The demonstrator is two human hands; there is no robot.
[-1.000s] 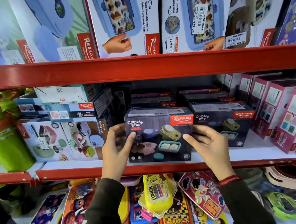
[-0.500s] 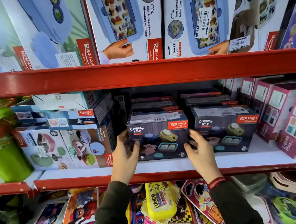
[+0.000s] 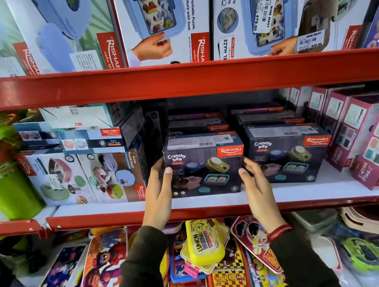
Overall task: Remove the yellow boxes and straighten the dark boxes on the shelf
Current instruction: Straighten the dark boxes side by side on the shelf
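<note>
Red steel shelf (image 3: 190, 209) runs across the whole view, and the dark boxes sit mid-span on its white deck, set slightly back from the front edge. No yellow boxes show on this level; only a yellow lunch case (image 3: 203, 242) lies among the clutter below. Two stacks of dark boxes stand side by side: the front left box (image 3: 205, 165) between the hands, and its neighbour (image 3: 288, 154) just beside it on the right, more stacked behind each.

The risk, as I judge it, is a lopsided push: press harder on one end and the box skews, nudges its neighbour or disturbs the stack behind.

The left hand (image 3: 160, 193) is half open, thumb across the box's front left corner, fingers curled around its left side. The right hand (image 3: 256, 183) is spread and relaxed at the gap between the two boxes, fingertips near the right end, contact unclear.
</note>
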